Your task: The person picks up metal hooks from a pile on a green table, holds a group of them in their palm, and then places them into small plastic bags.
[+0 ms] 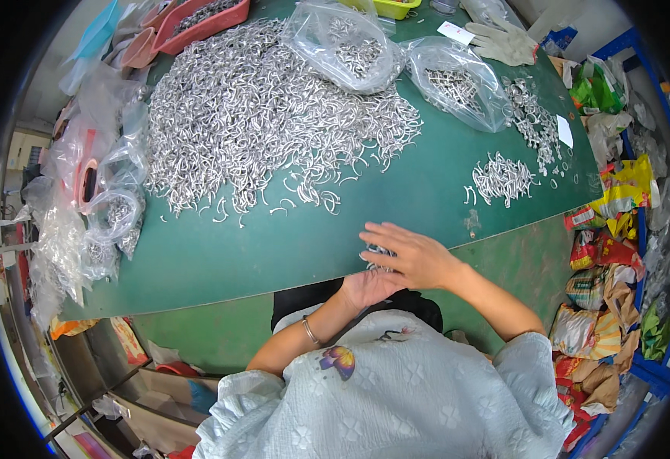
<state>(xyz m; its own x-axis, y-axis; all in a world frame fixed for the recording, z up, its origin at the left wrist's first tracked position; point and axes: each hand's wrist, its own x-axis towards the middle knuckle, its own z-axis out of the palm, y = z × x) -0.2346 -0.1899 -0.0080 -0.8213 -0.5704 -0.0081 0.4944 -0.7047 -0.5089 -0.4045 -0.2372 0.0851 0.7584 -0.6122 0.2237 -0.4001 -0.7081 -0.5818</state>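
Observation:
Both hands meet at the table's near edge. My left hand (369, 288), with a silver bracelet on its wrist, is turned palm up, its fingers mostly hidden behind the other hand. A small bunch of curved silvery metal pieces (379, 254) shows between the hands and seems cupped in the left one. Over it arches my right hand (419, 257), its fingers stretched out and a little apart, close to the bunch. Beyond them spreads a large heap of the same curved pieces (235, 115). A smaller pile (503, 180) lies to the right.
Clear plastic bags of metal parts (342, 53) (457, 84) stand at the far side. Loose rings and parts (534, 118), a white glove (503, 40) and a pink tray (197, 27) lie about. More bags (113, 214) crowd the left edge. Packed blue shelving (648, 306) stands right.

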